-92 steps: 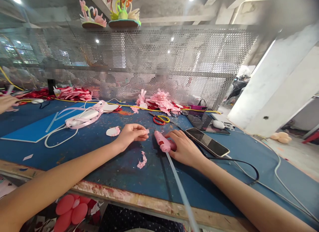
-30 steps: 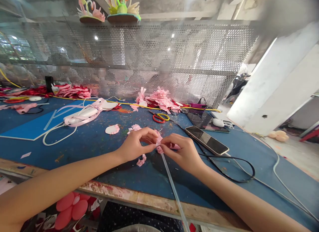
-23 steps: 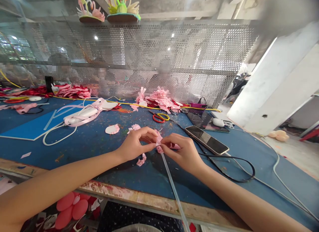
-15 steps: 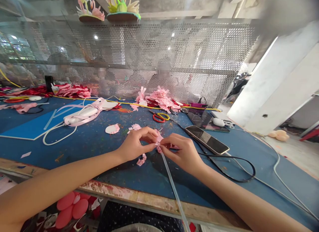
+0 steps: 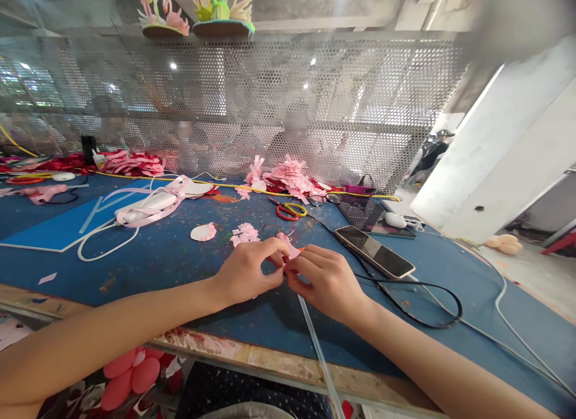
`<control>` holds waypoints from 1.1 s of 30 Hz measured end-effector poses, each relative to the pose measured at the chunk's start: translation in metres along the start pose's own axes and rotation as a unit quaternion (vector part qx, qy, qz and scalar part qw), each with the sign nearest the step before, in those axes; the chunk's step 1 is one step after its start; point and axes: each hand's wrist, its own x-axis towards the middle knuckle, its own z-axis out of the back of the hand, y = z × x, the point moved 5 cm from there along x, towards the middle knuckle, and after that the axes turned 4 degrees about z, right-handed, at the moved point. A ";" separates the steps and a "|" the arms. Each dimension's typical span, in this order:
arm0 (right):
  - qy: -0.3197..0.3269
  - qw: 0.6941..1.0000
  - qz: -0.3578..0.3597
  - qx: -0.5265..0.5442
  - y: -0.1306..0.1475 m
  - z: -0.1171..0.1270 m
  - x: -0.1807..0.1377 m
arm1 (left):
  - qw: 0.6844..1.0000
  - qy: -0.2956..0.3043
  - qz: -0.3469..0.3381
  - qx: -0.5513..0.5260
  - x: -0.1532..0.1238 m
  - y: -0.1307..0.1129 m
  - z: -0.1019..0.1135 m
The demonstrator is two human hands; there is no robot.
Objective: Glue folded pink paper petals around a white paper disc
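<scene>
My left hand [image 5: 249, 270] and my right hand [image 5: 328, 280] meet over the blue table. Thumbs and fingertips of both pinch a small pink piece [image 5: 293, 251] of thin sheet, mostly covered by the fingers. From beneath my right hand a long translucent stick [image 5: 317, 341] runs toward me past the table edge; its upper end is hidden. A bit of orange shows behind my right fingers, too little to name. Crumpled pink pieces [image 5: 245, 234] lie just beyond my left hand. Left of them is a white disc [image 5: 201, 233] with pink along one side.
Beyond my hands lie scissors [image 5: 291, 211] with red and yellow handles and a pink fringed pile [image 5: 290, 176]. At right are a phone [image 5: 374, 251] and a looped black cord [image 5: 454, 305]. A white power strip [image 5: 146, 209] lies left. A perforated metal screen [image 5: 252, 95] stands behind.
Both hands have drawn slightly toward me and their fingertips have shifted on the pink piece. The left hand now covers most of a pink curl on the table and uncovers more crumpled pieces behind it.
</scene>
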 end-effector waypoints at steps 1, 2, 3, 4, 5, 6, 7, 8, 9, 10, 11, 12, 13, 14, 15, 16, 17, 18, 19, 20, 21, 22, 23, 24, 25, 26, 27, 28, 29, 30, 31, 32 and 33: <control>0.002 1.000 0.012 -0.012 0.002 0.000 0.000 | 1.000 -0.004 -0.008 0.011 0.000 -0.001 0.000; 0.004 0.999 0.025 -0.023 0.005 0.001 0.001 | 1.000 -0.008 -0.017 0.021 0.000 -0.003 0.000; 0.005 0.999 0.037 -0.034 0.007 0.001 0.001 | 0.999 -0.012 -0.025 0.030 0.000 -0.004 0.000; 0.005 0.998 0.047 -0.045 0.009 0.002 0.001 | 0.999 -0.016 -0.035 0.037 -0.001 -0.005 0.000; 0.006 0.997 0.057 -0.055 0.011 0.003 0.001 | 0.998 -0.020 -0.044 0.044 -0.002 -0.006 0.000; 0.006 0.996 0.065 -0.065 0.012 0.003 0.001 | 0.997 -0.024 -0.055 0.050 -0.002 -0.007 0.000; 0.006 0.995 0.073 -0.074 0.014 0.004 0.002 | 0.996 -0.026 -0.068 0.056 -0.003 -0.008 0.001; 0.005 0.993 0.082 -0.081 0.015 0.004 0.002 | 0.994 -0.028 -0.083 0.062 -0.004 -0.010 0.001; 0.004 0.992 0.091 -0.086 0.016 0.004 0.002 | 0.992 -0.029 -0.098 0.068 -0.005 -0.011 0.001; 0.002 0.991 0.099 -0.089 0.018 0.004 0.001 | 0.990 -0.030 -0.113 0.075 -0.006 -0.012 0.001; 0.000 0.990 0.105 -0.092 0.018 0.005 0.001 | 0.988 -0.032 -0.126 0.081 -0.007 -0.013 0.001; -0.002 0.989 0.110 -0.094 0.019 0.005 0.001 | 0.987 -0.034 -0.135 0.085 -0.007 -0.014 0.002; -0.004 0.989 0.113 -0.096 0.020 0.005 0.000 | 0.985 -0.037 -0.142 0.088 -0.008 -0.014 0.002; -0.006 0.989 0.114 -0.097 0.020 0.005 0.000 | 0.984 -0.041 -0.148 0.089 -0.008 -0.015 0.002; -0.007 0.988 0.116 -0.099 0.021 0.005 0.000 | 0.984 -0.041 -0.151 0.091 -0.008 -0.015 0.002; -0.008 0.988 0.118 -0.099 0.021 0.004 -0.001 | 0.983 -0.038 -0.152 0.091 -0.008 -0.015 0.002; -0.007 0.988 0.121 -0.099 0.022 0.004 -0.001 | 0.984 -0.032 -0.151 0.092 -0.009 -0.015 0.001; -0.007 0.988 0.123 -0.098 0.022 0.004 -0.001 | 0.984 -0.024 -0.148 0.092 -0.009 -0.015 0.000; -0.006 0.988 0.123 -0.097 0.022 0.004 -0.001 | 0.985 -0.016 -0.142 0.092 -0.009 -0.014 0.000; -0.005 0.988 0.123 -0.095 0.022 0.005 -0.001 | 0.986 -0.010 -0.135 0.093 -0.009 -0.014 -0.001; -0.005 0.988 0.120 -0.094 0.021 0.005 -0.001 | 0.988 -0.005 -0.124 0.091 -0.009 -0.013 -0.001; -0.006 0.989 0.114 -0.093 0.020 0.006 0.000 | 0.991 -0.003 -0.107 0.082 -0.008 -0.012 0.000; -0.007 0.990 0.105 -0.091 0.018 0.008 0.001 | 0.995 -0.002 -0.081 0.065 -0.007 -0.010 0.001; -0.008 0.992 0.093 -0.090 0.015 0.010 0.002 | 0.998 -0.002 -0.047 0.035 -0.005 -0.007 0.002; -0.011 0.993 0.078 -0.088 0.013 0.012 0.004 | 1.000 -0.002 -0.007 -0.007 -0.004 -0.004 0.002; -0.016 0.994 0.063 -0.085 0.010 0.014 0.005 | 0.998 -0.001 0.035 -0.058 -0.002 0.000 0.002; -0.021 0.995 0.047 -0.082 0.007 0.016 0.006 | 0.991 0.003 0.071 -0.110 -0.001 0.003 0.001; -0.026 0.996 0.033 -0.079 0.004 0.017 0.006 | 0.983 0.007 0.095 -0.154 0.000 0.005 0.000; -0.030 0.996 0.021 -0.076 0.002 0.018 0.006 | 0.977 0.011 0.106 -0.184 0.001 0.006 -0.002; -0.033 0.997 0.010 -0.072 0.001 0.019 0.006 | 0.974 0.017 0.106 -0.201 0.001 0.006 -0.003; -0.035 0.997 0.001 -0.068 0.000 0.019 0.006 | 0.973 0.025 0.098 -0.206 0.001 0.005 -0.004; -0.037 0.997 -0.006 -0.065 -0.001 0.018 0.006 | 0.975 0.034 0.085 -0.202 0.001 0.004 -0.005; -0.039 0.997 -0.014 -0.062 -0.002 0.018 0.006 | 0.977 0.047 0.073 -0.193 0.001 0.003 -0.006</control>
